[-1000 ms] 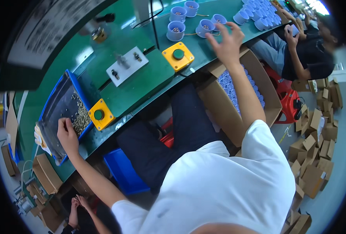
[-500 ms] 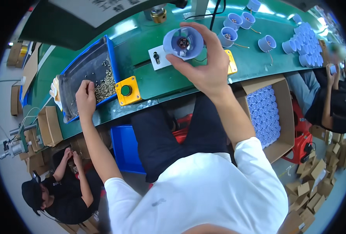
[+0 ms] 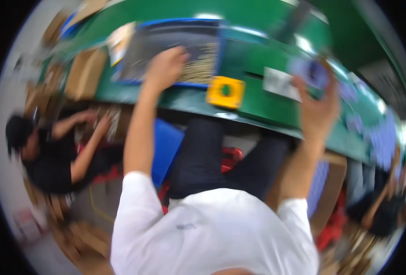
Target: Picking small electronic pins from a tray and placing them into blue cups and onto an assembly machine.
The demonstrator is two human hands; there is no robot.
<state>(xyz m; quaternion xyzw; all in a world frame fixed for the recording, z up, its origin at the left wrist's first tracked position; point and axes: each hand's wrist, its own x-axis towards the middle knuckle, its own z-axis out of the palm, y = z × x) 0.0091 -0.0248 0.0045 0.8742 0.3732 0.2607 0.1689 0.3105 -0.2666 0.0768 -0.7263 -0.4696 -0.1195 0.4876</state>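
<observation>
My right hand (image 3: 320, 110) grips a lavender plastic cup (image 3: 309, 71) between thumb and fingers, above the bench by a white block (image 3: 282, 84). A dark round part shows inside the cup, smeared by motion. At the left, my left hand (image 3: 166, 68) is over a blue-rimmed dark tray (image 3: 141, 52), with its fingers drawn together. Whatever they may pinch is hidden. Small brass-coloured metal pieces (image 3: 200, 66) lie heaped beside that hand, at the tray's right side.
A yellow box with a green button (image 3: 226, 92) sits at the bench edge. More lavender cups (image 3: 381, 142) stand far right. Below are a carton of cups (image 3: 329, 192) and a blue bin (image 3: 165, 149). One person (image 3: 47, 156) sits left, another (image 3: 379, 201) right.
The whole view has swung left and blurred. My left hand has moved from the tray's near edge further in, closer to the metal pieces. The right hand still holds the cup.
</observation>
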